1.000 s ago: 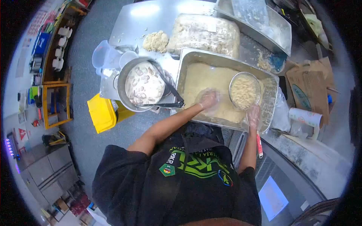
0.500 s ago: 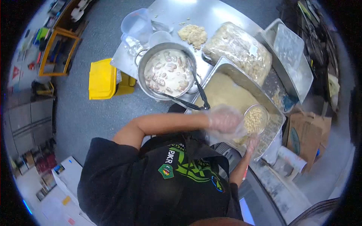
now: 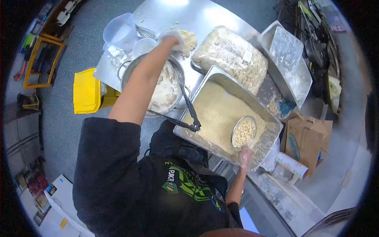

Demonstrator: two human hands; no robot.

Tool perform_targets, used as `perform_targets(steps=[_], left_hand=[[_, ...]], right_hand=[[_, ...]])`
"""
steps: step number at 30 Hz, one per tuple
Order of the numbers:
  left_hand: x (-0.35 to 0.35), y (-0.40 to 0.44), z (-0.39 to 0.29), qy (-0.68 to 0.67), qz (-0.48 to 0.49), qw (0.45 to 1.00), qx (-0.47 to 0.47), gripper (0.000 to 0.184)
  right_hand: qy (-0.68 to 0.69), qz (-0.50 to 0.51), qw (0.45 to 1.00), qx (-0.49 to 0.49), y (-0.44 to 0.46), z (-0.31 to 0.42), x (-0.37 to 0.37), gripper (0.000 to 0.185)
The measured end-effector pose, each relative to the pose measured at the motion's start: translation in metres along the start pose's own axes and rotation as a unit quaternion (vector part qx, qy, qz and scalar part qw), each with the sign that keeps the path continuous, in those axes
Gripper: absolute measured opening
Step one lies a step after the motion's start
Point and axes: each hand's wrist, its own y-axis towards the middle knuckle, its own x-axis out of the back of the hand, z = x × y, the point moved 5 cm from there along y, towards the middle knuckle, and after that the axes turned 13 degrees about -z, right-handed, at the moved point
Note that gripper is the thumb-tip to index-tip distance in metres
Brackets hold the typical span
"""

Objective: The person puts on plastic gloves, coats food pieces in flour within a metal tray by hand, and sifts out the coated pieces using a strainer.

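My left hand (image 3: 172,38), in a clear plastic glove, is at a pile of pale crumbs (image 3: 188,40) on the steel table; its fingers are hidden. My gloved right hand (image 3: 245,153) is closed on a round wire sieve (image 3: 243,132) that holds pale crumbly lumps. Under the sieve lies a deep metal tray (image 3: 272,136) with fine yellowish powder (image 3: 215,106) in it. My left forearm crosses over a pot (image 3: 179,71) of pieces in milky white liquid (image 3: 164,93). Black-handled tongs (image 3: 191,108) lean from the pot to the tray's edge.
Behind the tray sits a large plastic-wrapped bag (image 3: 233,55) of pale stuff. A second metal tray (image 3: 304,87) holds a clear lid. Plastic jugs (image 3: 119,32) stand at the table's far left. A yellow bin (image 3: 87,91) and a cardboard box (image 3: 306,138) flank the table.
My left hand has gone from beside the sieve, up and left over the pot, to the crumb pile. My right hand still holds the sieve over the tray. The whole view has shifted.
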Motion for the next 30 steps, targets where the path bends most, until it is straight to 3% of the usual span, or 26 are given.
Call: perform_targets(steps=[3, 6, 10, 14, 20, 22, 25, 27, 28, 30], left_hand=[[-0.027, 0.007, -0.005, -0.048, 0.093, 0.993, -0.053, 0.031], [-0.040, 0.008, -0.024, -0.075, 0.124, 0.985, -0.095, 0.035], [-0.064, 0.027, -0.024, -0.084, 0.085, 0.990, -0.077, 0.040], [0.006, 0.026, -0.045, -0.088, 0.083, 0.992, -0.024, 0.051], [0.159, -0.036, -0.137, -0.069, -0.092, 0.986, -0.120, 0.042], [0.097, -0.044, -0.135, -0.031, -0.076, 0.980, -0.181, 0.033], [0.136, -0.085, -0.171, -0.081, -0.083, 0.963, -0.245, 0.038], [0.082, -0.070, -0.163, -0.217, -0.103, 0.928, -0.285, 0.038], [0.092, -0.070, -0.168, -0.283, -0.114, 0.903, -0.302, 0.039], [0.092, -0.065, -0.171, -0.241, -0.006, 0.936, -0.256, 0.038]], right_hand=[[0.047, -0.131, 0.990, 0.016, -0.023, -0.024, -0.020, 0.014], [-0.012, 0.002, 0.999, -0.030, -0.026, -0.021, -0.020, 0.015], [0.053, -0.046, 0.997, -0.043, -0.016, -0.018, -0.010, 0.015], [0.074, -0.008, 0.988, -0.134, -0.008, -0.042, -0.021, 0.016], [0.146, -0.035, 0.975, -0.165, -0.014, -0.025, 0.003, 0.017], [0.140, -0.040, 0.976, -0.159, -0.008, -0.023, 0.003, 0.018], [0.094, -0.061, 0.988, -0.104, -0.014, -0.022, 0.005, 0.021], [0.043, -0.094, 0.993, -0.055, -0.017, -0.015, 0.015, 0.021], [0.019, -0.102, 0.994, -0.042, -0.019, -0.013, 0.017, 0.021], [-0.019, -0.079, 0.995, -0.057, -0.019, -0.014, 0.014, 0.021]])
